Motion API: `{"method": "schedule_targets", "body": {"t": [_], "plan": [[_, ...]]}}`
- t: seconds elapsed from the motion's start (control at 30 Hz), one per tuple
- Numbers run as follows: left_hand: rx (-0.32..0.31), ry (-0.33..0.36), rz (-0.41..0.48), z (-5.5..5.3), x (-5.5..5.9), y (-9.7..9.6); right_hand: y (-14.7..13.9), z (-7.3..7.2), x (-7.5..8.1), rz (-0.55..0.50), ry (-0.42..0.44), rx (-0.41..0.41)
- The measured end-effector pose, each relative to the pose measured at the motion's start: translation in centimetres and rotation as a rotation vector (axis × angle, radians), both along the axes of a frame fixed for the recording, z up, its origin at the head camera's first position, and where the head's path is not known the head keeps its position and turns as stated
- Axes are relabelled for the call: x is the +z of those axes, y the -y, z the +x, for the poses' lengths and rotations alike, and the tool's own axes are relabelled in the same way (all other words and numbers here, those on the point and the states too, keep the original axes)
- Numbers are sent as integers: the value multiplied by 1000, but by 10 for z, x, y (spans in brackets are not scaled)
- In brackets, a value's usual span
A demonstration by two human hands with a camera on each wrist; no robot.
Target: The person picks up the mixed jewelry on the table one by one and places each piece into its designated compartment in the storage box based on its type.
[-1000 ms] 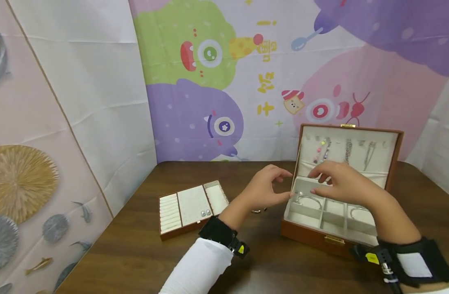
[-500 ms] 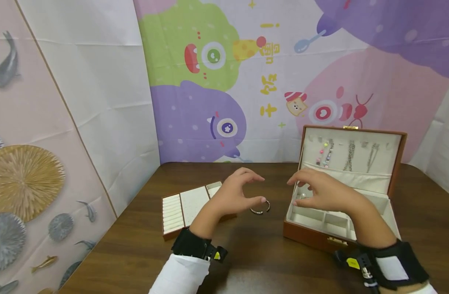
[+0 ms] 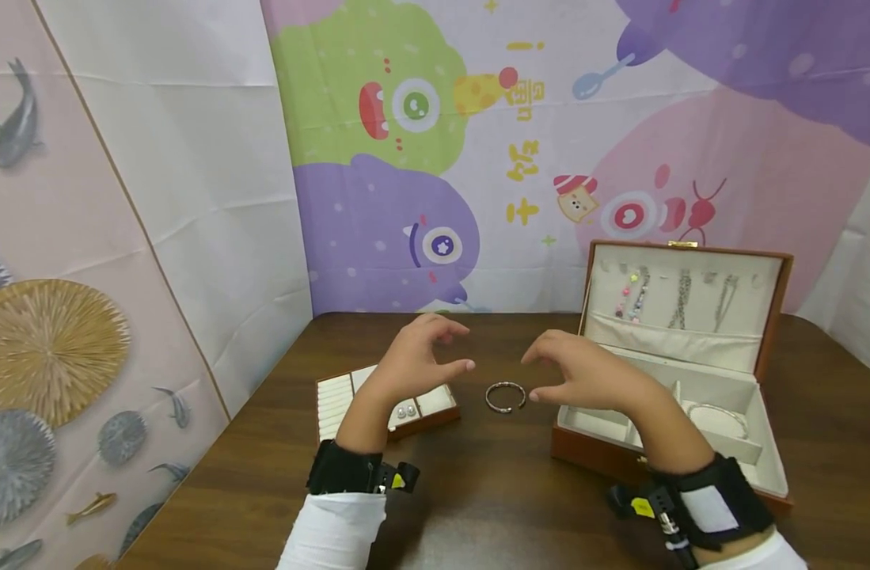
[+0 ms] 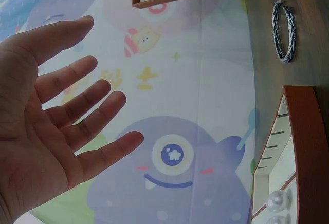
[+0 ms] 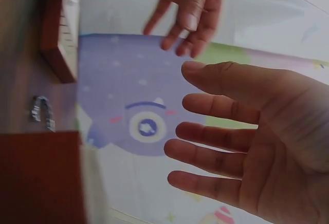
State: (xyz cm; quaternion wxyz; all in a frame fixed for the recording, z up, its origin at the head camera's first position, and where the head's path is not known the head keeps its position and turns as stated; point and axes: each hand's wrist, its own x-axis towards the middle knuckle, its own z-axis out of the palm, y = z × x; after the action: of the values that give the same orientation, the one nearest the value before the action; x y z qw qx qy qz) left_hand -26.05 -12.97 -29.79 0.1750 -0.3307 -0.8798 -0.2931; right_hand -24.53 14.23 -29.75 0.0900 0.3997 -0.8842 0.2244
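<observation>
My left hand (image 3: 408,362) hovers over the jewelry tray (image 3: 435,416), fingers relaxed and nothing in them. That tray has a ring-roll section, a flat panel and a pair of pearl earrings (image 3: 406,412). To its right a silver cuff bracelet (image 3: 506,397) lies on the table, seen as a braided band in the left wrist view. Just right of the bracelet, my right hand (image 3: 591,372) holds nothing, its fingers loosely spread. It overlaps the left part of the brown jewelry box (image 3: 598,455), whose lid stands up. A bangle (image 3: 719,419) sits in a right compartment of the box.
Several necklaces and bracelets (image 3: 682,299) hang inside the raised lid (image 3: 773,317). Behind the wooden table (image 3: 477,507) hangs a cartoon-print cloth (image 3: 406,229), with white and patterned cloth at the sides.
Both hands have moved left, away from the box and over the table. The left hand has gone from near the box to the tray. The cuff bracelet now shows fully between the hands.
</observation>
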Motion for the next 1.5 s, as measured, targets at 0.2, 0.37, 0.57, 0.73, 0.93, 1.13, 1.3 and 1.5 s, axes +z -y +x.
{"method": "schedule_targets", "body": {"t": [0.2,0.37,0.57,0.73,0.93,1.13,1.3,1.5], "plan": [[3,23,-25,-1,0,2,26,-6,-11,41,-37,49],[-1,37,-28,-1,1,4,49,-15,-17,60,8,-7],[-8,52,-23,0,1,5,75,-29,-40,139,52,-228],[-19,33,-22,0,2,5,86,-35,-64,202,94,-346],[-15,32,-19,-1,4,5,89,-37,-81,256,103,-352],[-30,38,-15,-2,3,5,92,-35,-86,245,117,-383],[-34,47,-16,-3,2,6,94,-34,-85,234,131,-380],[-37,42,-1,-3,1,6,90,-27,-69,145,63,-310]]}}
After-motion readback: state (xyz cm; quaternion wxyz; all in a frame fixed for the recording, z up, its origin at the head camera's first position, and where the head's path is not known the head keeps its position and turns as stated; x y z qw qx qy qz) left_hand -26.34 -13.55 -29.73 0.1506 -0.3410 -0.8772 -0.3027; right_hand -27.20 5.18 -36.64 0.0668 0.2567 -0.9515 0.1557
